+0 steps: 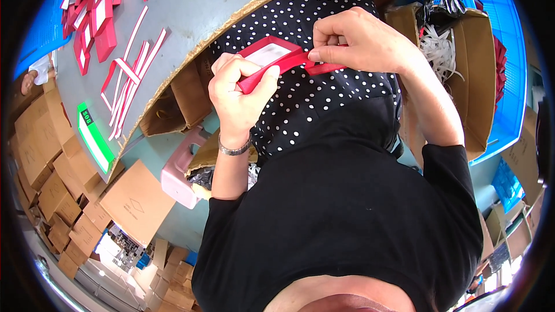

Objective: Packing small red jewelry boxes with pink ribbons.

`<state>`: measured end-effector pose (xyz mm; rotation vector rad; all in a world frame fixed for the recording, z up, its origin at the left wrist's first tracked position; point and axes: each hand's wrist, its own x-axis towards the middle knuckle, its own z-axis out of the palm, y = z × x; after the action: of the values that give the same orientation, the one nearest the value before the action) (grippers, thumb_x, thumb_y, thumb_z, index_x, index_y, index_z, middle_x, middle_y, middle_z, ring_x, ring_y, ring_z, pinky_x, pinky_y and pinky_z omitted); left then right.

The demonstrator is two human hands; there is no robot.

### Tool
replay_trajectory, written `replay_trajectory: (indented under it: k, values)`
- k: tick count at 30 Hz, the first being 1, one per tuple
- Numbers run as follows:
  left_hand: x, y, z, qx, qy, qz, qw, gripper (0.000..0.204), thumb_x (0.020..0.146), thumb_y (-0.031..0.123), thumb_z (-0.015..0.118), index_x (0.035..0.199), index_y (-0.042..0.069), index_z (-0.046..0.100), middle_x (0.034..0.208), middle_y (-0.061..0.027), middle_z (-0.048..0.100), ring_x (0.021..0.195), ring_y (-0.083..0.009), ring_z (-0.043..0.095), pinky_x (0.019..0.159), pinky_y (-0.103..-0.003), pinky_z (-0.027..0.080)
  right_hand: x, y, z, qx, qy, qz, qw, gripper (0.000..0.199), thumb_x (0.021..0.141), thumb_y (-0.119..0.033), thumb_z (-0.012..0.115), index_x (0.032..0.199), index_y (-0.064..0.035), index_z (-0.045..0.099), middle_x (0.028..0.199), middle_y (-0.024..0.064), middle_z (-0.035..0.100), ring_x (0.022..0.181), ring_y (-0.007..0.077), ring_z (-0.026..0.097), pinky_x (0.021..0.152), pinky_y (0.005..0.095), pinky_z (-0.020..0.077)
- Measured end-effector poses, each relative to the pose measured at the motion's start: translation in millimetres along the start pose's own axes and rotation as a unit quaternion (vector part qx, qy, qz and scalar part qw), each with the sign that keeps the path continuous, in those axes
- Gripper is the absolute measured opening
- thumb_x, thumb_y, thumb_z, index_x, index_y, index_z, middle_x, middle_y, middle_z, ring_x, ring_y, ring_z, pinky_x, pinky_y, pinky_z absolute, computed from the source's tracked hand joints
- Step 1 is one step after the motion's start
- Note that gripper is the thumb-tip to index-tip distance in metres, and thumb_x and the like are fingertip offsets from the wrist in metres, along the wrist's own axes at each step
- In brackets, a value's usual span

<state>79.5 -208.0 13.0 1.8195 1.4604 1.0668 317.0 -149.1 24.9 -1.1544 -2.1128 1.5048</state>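
Over my lap, on a black skirt with white dots [347,89], my left hand [236,92] grips a small open red box [253,80]. A white panel lines its inside. My left thumb presses on the near wall and the fingers wrap the far left side. At the box's right end, my right hand [367,40] pinches a red strip [325,70] between thumb and forefinger. The strip runs from the box wall to those fingertips and bends back below them. Whether it is stuck to the wall, I cannot tell.
On the grey table [191,0] lie piled red boxes [95,14], red-and-white strips [132,81] and a green-and-white strip [95,138]. To my right stand a carton [471,86] holding white scraps [436,52] and a blue crate [514,104]. A pink stool [180,173] is at left.
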Motion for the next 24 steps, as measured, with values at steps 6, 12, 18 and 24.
replay_trajectory:
  k: [6,12,18,24]
  values:
    - [-1.9,0.3,-0.7,-0.066,-0.011,-0.035,0.997,0.03,0.066,0.001,0.079,0.062,0.007,0.05,0.058,0.0009,0.05,0.062,-0.0136,0.044,0.061,-0.028,0.039,1.6,2.4,2.7,0.005,0.008,-0.02,1.0,0.024,0.084,-0.02,0.069,0.074,-0.0004,0.062,0.06,0.0058,0.061,0.055,0.0096,0.057,0.052,0.0255,0.0426]
    - [-3.7,-1.2,-2.6,-0.125,-0.012,-0.062,0.99,0.03,0.069,0.0,0.078,0.063,0.006,0.05,0.062,0.0017,0.05,0.064,-0.0095,0.043,0.059,-0.025,0.037,6.1,2.8,3.8,-0.006,0.007,-0.022,1.0,0.025,0.083,-0.022,0.07,0.072,-0.0006,0.062,0.059,0.0054,0.059,0.054,0.0092,0.054,0.051,0.026,0.0413]
    - [-6.1,-4.6,-4.4,-0.206,0.004,-0.097,0.974,0.029,0.07,-0.004,0.075,0.064,0.006,0.048,0.07,0.0033,0.046,0.066,-0.0067,0.042,0.059,-0.023,0.036,1.1,-3.6,1.9,0.038,0.025,0.049,0.998,0.033,0.081,-0.021,0.072,0.106,-0.0029,0.06,0.057,0.0046,0.058,0.054,0.0087,0.053,0.051,0.0249,0.0407]
    - [0.7,-16.8,-24.4,-0.581,-0.015,-0.107,0.807,0.026,0.076,0.004,0.069,0.067,0.011,0.046,0.069,0.0012,0.046,0.075,-0.0156,0.041,0.08,-0.032,0.041,-30.3,12.7,-27.9,0.076,0.057,-0.046,0.994,0.016,0.085,-0.016,0.068,0.086,-0.0007,0.063,0.073,0.0,0.059,0.064,0.0063,0.05,0.057,0.0247,0.0388]
